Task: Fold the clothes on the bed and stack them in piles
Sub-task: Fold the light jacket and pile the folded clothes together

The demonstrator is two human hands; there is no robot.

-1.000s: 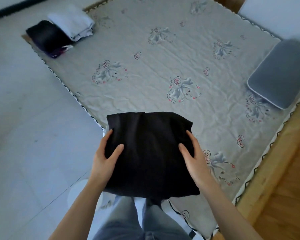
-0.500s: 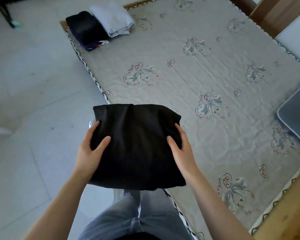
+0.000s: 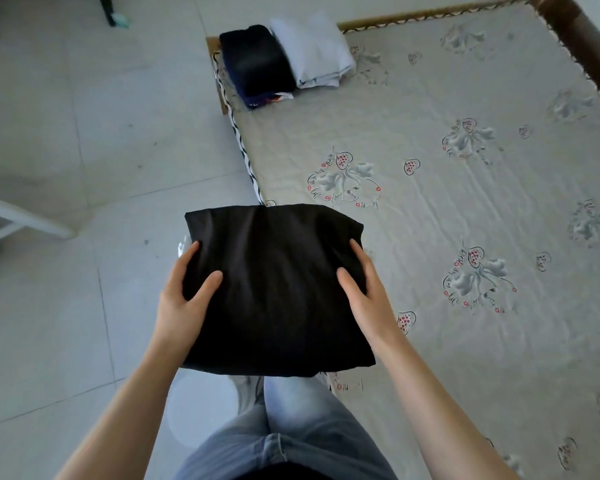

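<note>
Grip: left hand [image 3: 182,299] and right hand [image 3: 368,299] hold folded black garment [image 3: 274,289] by opposite sides.
Bearing: dark pile [image 3: 257,64] lies well ahead, slightly left.

1. The folded black cloth garment [image 3: 278,289] you hold is a flat, roughly square bundle, lifted off the bed and level, over the bed's near-left edge and partly over the floor.
2. Your left hand [image 3: 182,296] and right hand [image 3: 368,292] grip its two sides, thumbs on top, fingers underneath.
3. The dark pile of folded clothes [image 3: 257,64] lies at the far-left corner of the bed with the printed cream sheet [image 3: 430,202], black on top, navy and patterned layers under it.
4. The pile of folded white cloth [image 3: 312,50] lies just right of the dark pile, touching it.
</note>
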